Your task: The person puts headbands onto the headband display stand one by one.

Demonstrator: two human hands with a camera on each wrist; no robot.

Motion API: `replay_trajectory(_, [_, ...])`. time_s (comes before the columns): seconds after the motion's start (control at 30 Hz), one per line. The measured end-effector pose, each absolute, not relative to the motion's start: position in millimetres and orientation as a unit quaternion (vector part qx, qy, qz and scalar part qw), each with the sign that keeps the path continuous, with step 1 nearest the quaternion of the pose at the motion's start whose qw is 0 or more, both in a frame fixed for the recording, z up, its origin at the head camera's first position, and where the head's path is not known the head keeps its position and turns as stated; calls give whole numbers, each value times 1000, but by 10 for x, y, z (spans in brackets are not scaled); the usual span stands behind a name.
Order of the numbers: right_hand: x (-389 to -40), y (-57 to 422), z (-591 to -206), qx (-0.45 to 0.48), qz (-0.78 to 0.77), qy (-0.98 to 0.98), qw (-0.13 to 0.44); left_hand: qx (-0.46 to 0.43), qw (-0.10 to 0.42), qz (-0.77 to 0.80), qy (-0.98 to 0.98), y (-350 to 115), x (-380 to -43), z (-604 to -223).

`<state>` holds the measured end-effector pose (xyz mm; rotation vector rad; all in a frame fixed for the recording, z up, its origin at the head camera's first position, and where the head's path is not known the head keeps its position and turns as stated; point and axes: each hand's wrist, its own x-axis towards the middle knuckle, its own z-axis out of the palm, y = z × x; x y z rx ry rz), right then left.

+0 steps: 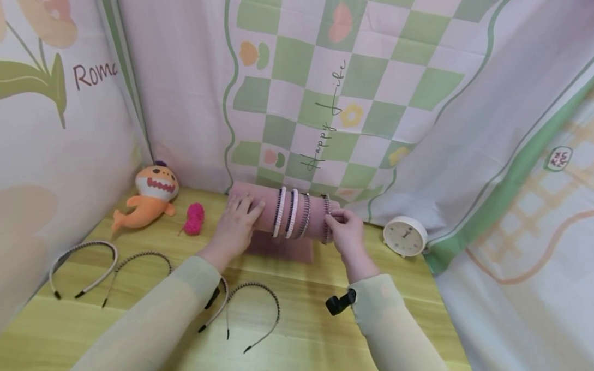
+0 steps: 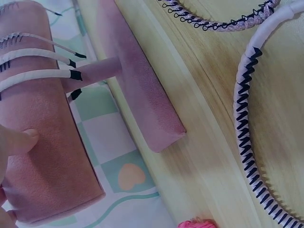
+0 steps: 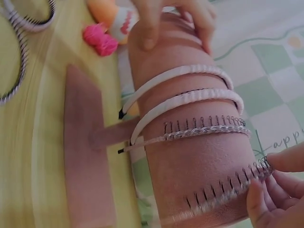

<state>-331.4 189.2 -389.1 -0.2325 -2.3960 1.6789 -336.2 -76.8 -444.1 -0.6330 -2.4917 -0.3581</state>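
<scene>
A pink velvety headband stand (image 1: 269,206), a horizontal roll on a flat base, stands at the table's far side. My left hand (image 1: 234,221) grips the roll's left end, with the thumb (image 2: 21,141) pressed on its near side and fingers over the top. Two white headbands (image 3: 179,71) and a braided grey headband (image 3: 204,131) with small wire loops sit around the middle. Near the right end, my right hand (image 1: 348,231) pinches another looped headband (image 3: 223,200) between thumb and fingers. That headband lies against the roll; its lower tips are hidden in the head view.
On the table's left lie several headbands, including a white one (image 1: 100,243) and a dark-edged one (image 1: 269,290); my left forearm partly covers others. An orange shark toy (image 1: 150,202) and pink yarn (image 1: 194,219) stand left, a round white clock (image 1: 405,236) right. Patterned curtains enclose the back.
</scene>
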Motion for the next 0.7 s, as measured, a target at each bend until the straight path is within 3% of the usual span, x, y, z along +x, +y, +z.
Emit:
replay_trajectory(0.3, [-3291, 1910, -3979, -11, 486, -859, 164, -235, 269, -136, -924, -766, -3364, -4455])
replay_trajectory(0.57, [-3168, 2105, -4205, 217, 222, -898, 312, -237, 271, -140, -922, -762, -3359, -4453])
replay_trajectory(0.7, [-3185, 2176, -4329, 286, 148, -887, 331, -239, 277, -139, -920, -772, -3352, -4441])
